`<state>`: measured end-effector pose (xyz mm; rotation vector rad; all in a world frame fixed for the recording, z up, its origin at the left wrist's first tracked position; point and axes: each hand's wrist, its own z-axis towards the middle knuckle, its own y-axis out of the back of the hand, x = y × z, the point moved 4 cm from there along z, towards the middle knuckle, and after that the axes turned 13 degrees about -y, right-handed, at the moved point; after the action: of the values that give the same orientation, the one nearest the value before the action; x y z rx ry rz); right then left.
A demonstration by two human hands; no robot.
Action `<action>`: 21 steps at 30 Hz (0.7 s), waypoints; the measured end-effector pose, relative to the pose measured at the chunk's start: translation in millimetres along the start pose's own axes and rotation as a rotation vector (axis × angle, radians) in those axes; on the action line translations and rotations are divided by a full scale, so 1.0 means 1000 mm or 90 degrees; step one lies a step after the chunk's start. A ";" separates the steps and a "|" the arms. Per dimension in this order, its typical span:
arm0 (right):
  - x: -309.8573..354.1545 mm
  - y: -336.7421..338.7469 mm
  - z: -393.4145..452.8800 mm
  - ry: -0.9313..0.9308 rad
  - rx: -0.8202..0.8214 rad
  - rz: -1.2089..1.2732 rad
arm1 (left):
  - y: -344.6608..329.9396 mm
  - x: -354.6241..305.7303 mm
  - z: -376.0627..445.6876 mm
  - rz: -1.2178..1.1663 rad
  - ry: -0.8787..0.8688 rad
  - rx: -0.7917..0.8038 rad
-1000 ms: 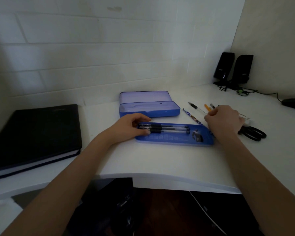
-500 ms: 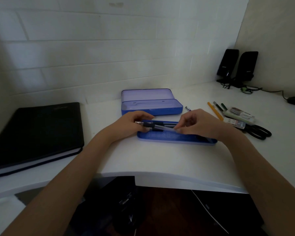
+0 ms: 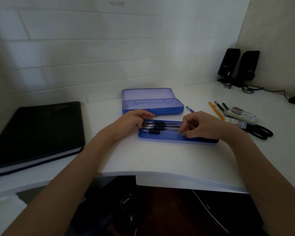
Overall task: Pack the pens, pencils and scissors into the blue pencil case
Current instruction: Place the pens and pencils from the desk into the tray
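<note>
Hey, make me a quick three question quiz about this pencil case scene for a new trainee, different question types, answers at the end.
1. True or false: the scissors already lie in the blue tray.
2. Multiple choice: what lies at the far left of the desk? A) black notebook B) speakers C) orange pencil
3. Fill in: the right hand is setting a pen into the tray beside ____ pens already there.

Key
1. False; they are on the desk, right of the tray.
2. A
3. Two, with the left hand at their tips.
</note>
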<state>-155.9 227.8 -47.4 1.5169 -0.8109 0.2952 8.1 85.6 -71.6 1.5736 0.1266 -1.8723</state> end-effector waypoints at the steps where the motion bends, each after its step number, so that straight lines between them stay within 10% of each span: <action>1: 0.000 0.000 0.001 0.001 0.000 -0.004 | -0.001 -0.001 -0.001 -0.002 0.000 0.004; 12: -0.008 0.007 0.009 0.026 -0.183 0.085 | -0.004 -0.008 -0.011 0.244 -0.014 0.197; 17: -0.052 0.049 -0.001 -0.228 -0.609 -0.011 | -0.006 -0.010 -0.010 0.234 -0.025 0.156; 21: -0.073 0.051 -0.001 -0.464 -0.571 -0.145 | -0.007 -0.009 -0.011 0.236 -0.033 0.124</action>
<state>-240.5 255.5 -54.0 0.8090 -1.1111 -0.7567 13.9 99.7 -68.8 1.5489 -0.3572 -1.6657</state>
